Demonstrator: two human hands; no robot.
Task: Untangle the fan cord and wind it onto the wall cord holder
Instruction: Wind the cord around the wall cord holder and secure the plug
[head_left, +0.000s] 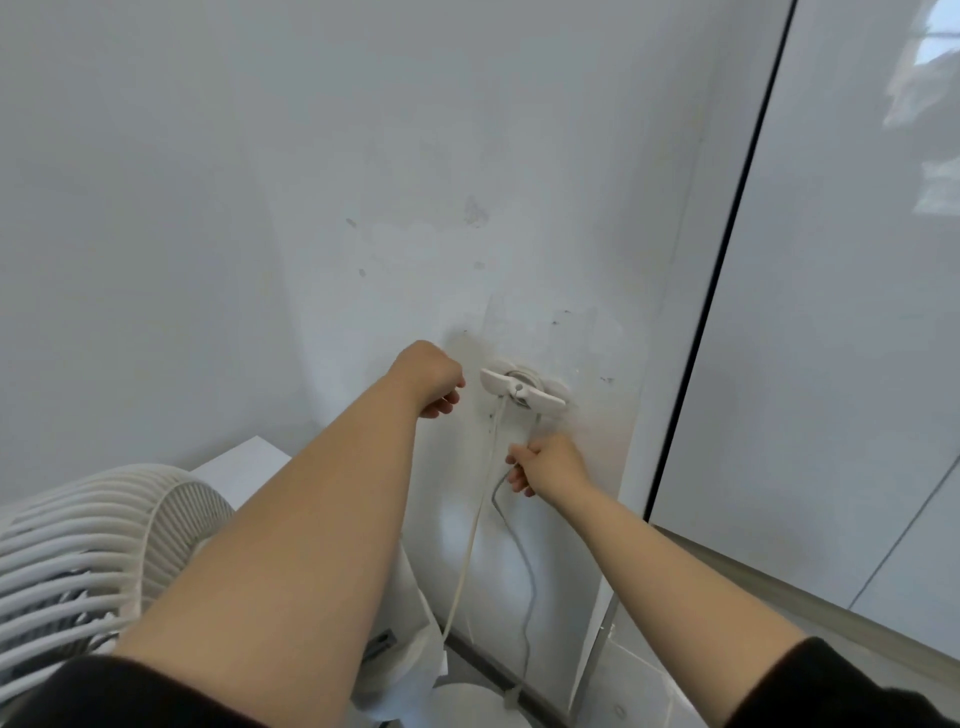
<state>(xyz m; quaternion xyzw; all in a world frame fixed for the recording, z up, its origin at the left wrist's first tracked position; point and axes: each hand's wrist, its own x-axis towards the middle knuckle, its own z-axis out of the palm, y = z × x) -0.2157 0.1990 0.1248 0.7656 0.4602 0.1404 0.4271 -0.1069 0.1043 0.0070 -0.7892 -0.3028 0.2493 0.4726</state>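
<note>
A white cord holder (521, 388) with two flat wings sticks out from the white wall. The white fan cord (470, 545) hangs from the holder's left side down toward the floor. Its shadow runs grey on the wall beside it. My right hand (548, 464) sits just below the holder, fingers closed on a short stretch of the cord. My left hand (431, 379) is level with the holder, just left of it, fingers curled; whether it pinches the cord is hidden. The white fan (98, 545) stands at the lower left.
A white cabinet top (244, 465) shows behind the fan. A glossy white panel with a black edge (727, 260) stands to the right of the wall. The fan's round base (462, 701) and a dark skirting strip lie on the grey tiled floor below.
</note>
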